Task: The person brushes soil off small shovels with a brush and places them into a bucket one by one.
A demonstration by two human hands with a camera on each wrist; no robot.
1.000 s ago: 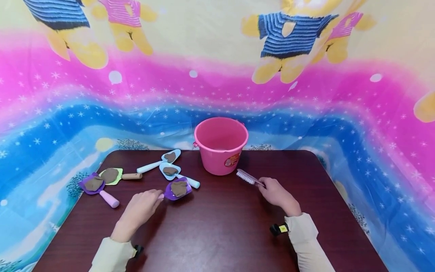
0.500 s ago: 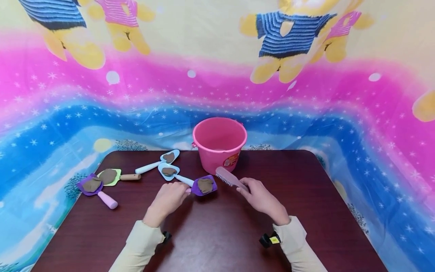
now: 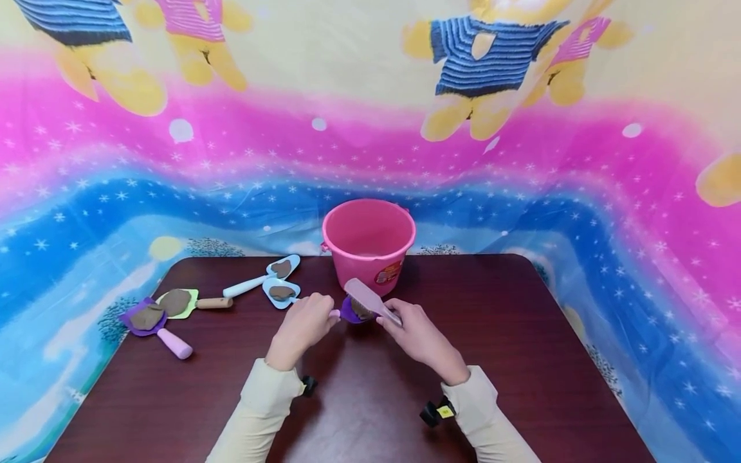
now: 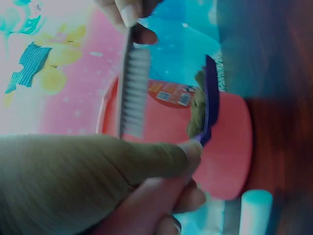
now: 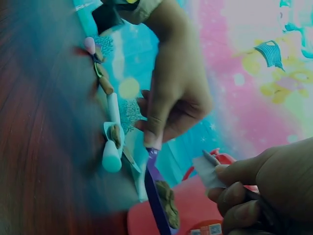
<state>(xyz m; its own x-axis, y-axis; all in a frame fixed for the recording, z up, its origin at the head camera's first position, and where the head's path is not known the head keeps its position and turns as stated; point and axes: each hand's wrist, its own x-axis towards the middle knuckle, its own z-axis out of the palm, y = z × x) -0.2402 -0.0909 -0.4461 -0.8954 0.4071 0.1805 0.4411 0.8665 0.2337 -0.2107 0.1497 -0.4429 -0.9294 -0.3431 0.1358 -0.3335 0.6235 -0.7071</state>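
My left hand (image 3: 301,329) grips the pink handle of a small purple shovel (image 4: 212,98), its thumb lying along the handle. A lump of brown clay (image 4: 197,110) sits on the blade. In my right hand (image 3: 421,334) is a scrubbing brush (image 3: 363,294) with a pale back and white bristles. The left wrist view shows those bristles facing the clay, with a gap between. In the head view the brush covers part of the blade. Both tools are in front of the pink bucket (image 3: 347,267), below its rim.
At the left of the dark table (image 3: 359,411) lie a purple shovel (image 3: 136,326) with a pink handle and a green shovel (image 3: 190,310) with a wooden one. Two light blue shovels (image 3: 243,287) (image 3: 280,284) lie left of the bucket. All carry brown clay.
My left hand has carried the purple shovel rightward to the front of the bucket. The right hand has brought the brush leftward, over the shovel. The bucket and other shovels stay put.
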